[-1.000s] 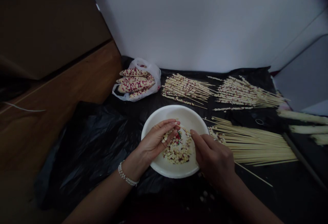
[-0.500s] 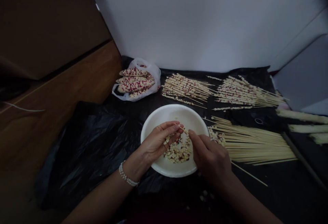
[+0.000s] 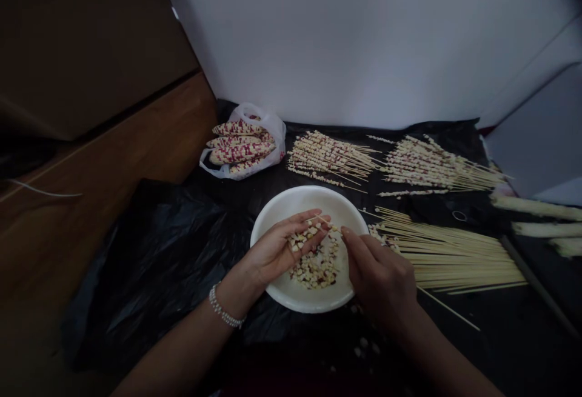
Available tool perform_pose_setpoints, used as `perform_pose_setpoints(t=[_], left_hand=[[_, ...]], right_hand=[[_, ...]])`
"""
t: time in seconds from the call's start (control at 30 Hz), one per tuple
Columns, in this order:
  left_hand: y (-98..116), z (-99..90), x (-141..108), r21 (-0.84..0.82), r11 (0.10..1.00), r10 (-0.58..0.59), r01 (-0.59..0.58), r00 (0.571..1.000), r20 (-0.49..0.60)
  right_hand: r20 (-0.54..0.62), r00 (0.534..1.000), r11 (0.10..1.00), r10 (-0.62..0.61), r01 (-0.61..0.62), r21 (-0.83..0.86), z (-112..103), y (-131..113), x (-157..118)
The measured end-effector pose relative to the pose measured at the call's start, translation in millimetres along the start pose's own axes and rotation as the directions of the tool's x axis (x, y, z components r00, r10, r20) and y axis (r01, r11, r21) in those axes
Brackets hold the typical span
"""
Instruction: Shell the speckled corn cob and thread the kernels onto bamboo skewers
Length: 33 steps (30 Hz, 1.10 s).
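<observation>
My left hand (image 3: 277, 245) is palm up over the white bowl (image 3: 273, 203), cupping several loose corn kernels (image 3: 300, 240), its fingers slightly spread. In a closed pinch, my right hand (image 3: 379, 270) holds a thin wooden skewer (image 3: 448, 308) at the bowl's right side. The skewer slants through the grip, its tip reaching the left fingertips and its long tail sticking out at lower right. Near the tip there seem to be one or two kernels on it. Cream and dark red kernels (image 3: 313, 270) lie in the bottom of the bowl.
Corn cobs (image 3: 240, 153) lie in a plastic bag (image 3: 275, 127). Two piles of kernel-threaded skewers (image 3: 327, 154) sit behind the bowl. Bare skewers (image 3: 459, 254) fan out at right, near pale stripped cobs (image 3: 545, 229). Black plastic sheeting (image 3: 182, 251) covers the surface; a white wall rises behind.
My left fingers have opened from near the skewer tip, exposing the kernels in the palm. The right hand has drawn slightly right with the skewer.
</observation>
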<state>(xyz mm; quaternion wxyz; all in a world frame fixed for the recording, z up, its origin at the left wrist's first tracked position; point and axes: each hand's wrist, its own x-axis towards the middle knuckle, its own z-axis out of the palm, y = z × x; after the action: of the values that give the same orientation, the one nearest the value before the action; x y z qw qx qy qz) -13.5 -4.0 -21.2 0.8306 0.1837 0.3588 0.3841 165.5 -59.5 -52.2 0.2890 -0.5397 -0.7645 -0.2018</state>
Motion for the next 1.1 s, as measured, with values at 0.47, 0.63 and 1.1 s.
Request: perform_pose_setpoints(t=[0.47,0.63,1.1], left_hand=[[-4.9,-5.4,4.7,-0.015,0.999,0.050,-0.051,0.997,-0.056],[-2.8,-3.9,3.9,-0.030,0.999,0.030,-0.033,0.994,-0.107],[-3.4,-4.9,5.0,0.002,0.999,0.047,-0.048,0.984,-0.173]], right_hand=[[-0.015,1.000,1.000,-0.021,0.021,0.011,-1.4,-0.2,0.6],[-0.014,1.000,1.000,-0.020,0.020,0.008,-1.2,-0.2,0.5],[0.006,1.000,0.999,-0.027,0.027,0.018,-1.8,-2.4,0.1]])
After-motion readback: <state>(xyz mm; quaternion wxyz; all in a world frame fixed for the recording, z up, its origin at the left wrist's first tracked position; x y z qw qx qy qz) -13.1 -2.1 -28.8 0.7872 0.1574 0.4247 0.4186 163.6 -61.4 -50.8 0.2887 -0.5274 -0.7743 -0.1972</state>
